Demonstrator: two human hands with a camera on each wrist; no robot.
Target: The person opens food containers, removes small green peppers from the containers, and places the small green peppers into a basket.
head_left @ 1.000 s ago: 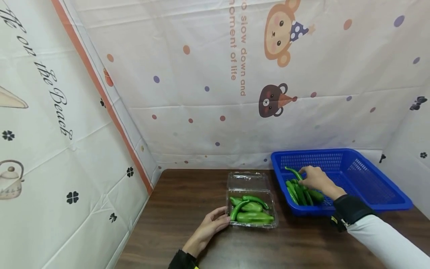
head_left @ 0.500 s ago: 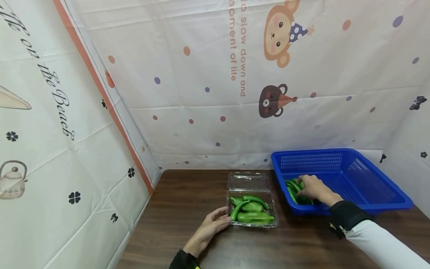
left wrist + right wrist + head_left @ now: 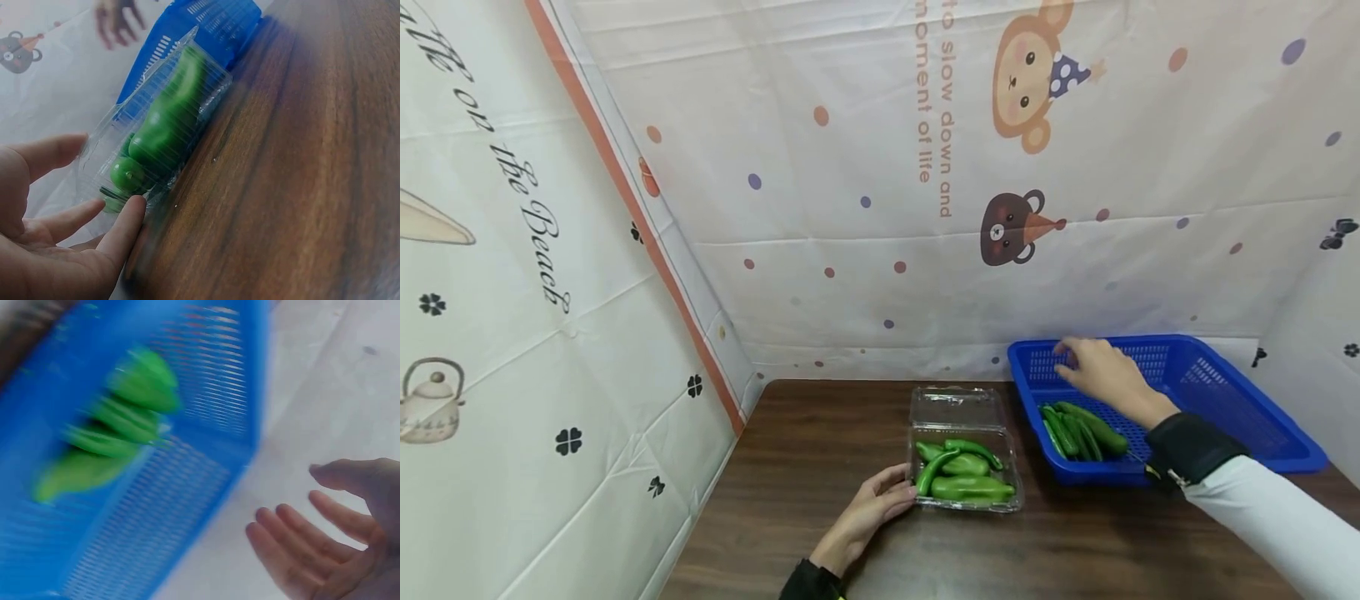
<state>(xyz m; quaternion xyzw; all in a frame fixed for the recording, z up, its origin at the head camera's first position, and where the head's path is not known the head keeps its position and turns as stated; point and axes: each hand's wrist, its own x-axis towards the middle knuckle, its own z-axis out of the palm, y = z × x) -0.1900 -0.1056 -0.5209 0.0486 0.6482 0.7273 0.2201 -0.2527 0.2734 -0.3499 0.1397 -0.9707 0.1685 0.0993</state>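
Observation:
Beside the left edge of a clear plastic clamshell box (image 3: 964,432) is my left hand (image 3: 868,510), its fingers extended and touching the side and near corner. Several green peppers (image 3: 972,489) lie in the box, both fat and thin curved ones; the lid stands open toward the back. My right hand (image 3: 1105,377) hovers over the left part of a blue plastic basket (image 3: 1262,433), holding nothing. Its fingers are spread and loosely bent in the right wrist view (image 3: 312,544). Below it, a pile of green peppers (image 3: 1078,431) sits at the basket's near left, blurred in the right wrist view.
A brown wood-grain table (image 3: 790,450) carries the box and basket side by side, with a narrow gap between them. Printed white cloth (image 3: 820,192) hangs behind the table and along its left and right sides.
My right hand first raised a thin pepper, then lowered it onto the pile and let go. It has now lifted up and back, empty. The left hand has stayed at the box.

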